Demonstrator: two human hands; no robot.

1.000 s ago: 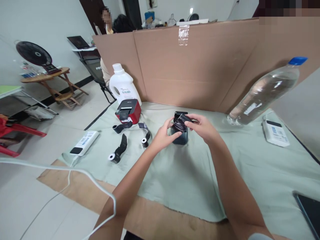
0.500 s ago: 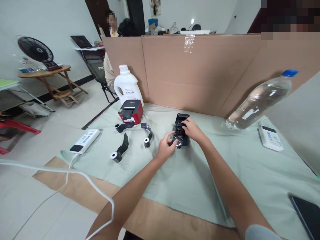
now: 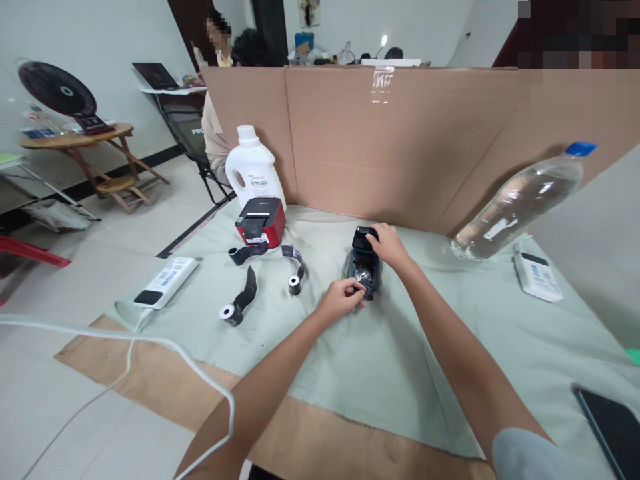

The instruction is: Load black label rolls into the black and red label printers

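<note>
A small black printer (image 3: 363,267) stands open on the pale green cloth (image 3: 380,340), its lid (image 3: 363,235) tipped back. A dark roll sits inside it. My left hand (image 3: 343,298) is closed in a pinch on the loose end of that roll at the printer's front edge. My right hand (image 3: 386,245) rests on the raised lid with its fingers curled over it.
A red printer (image 3: 261,221) and a white jug (image 3: 252,168) stand at the left, with two dark tape rolls (image 3: 295,283) (image 3: 231,313) and a white power strip (image 3: 163,282). A water bottle (image 3: 520,200), a white device (image 3: 537,276), a phone (image 3: 610,427) lie right. Cardboard wall (image 3: 400,147) behind; a person sits beyond.
Both hands have lowered the dark roll into the black printer. My left hand slid down to the front edge and my right hand moved up onto the lid.
</note>
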